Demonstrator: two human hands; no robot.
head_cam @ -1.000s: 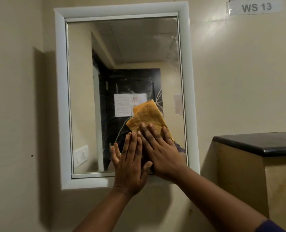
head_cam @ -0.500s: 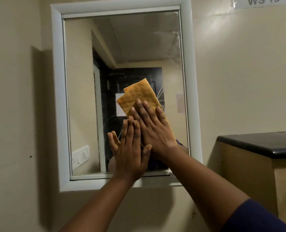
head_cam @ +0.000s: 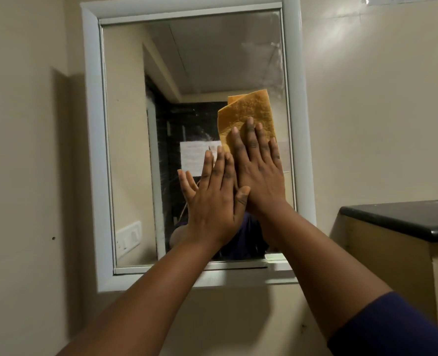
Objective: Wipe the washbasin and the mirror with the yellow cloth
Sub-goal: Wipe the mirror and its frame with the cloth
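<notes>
Nearest to us, a dark blue sleeve (head_cam: pixel 392 327) covers our right upper arm at the lower right edge, and both bare forearms reach up toward the wall. Our left hand (head_cam: pixel 214 199) lies flat, fingers spread and straight, its grip open and holding nothing; its thumb overlaps the edge of our right hand (head_cam: pixel 260 173). The right hand is also flat, its grip open, palm pressing the yellow cloth (head_cam: pixel 247 114) against the glass. The cloth sits in the right half of the mirror (head_cam: pixel 125 150), its upper part showing above our fingertips. The mirror has a white frame (head_cam: pixel 92 150) and hangs on a beige wall (head_cam: pixel 366 111). To the right stands a dark-topped counter (head_cam: pixel 402 217).
</notes>
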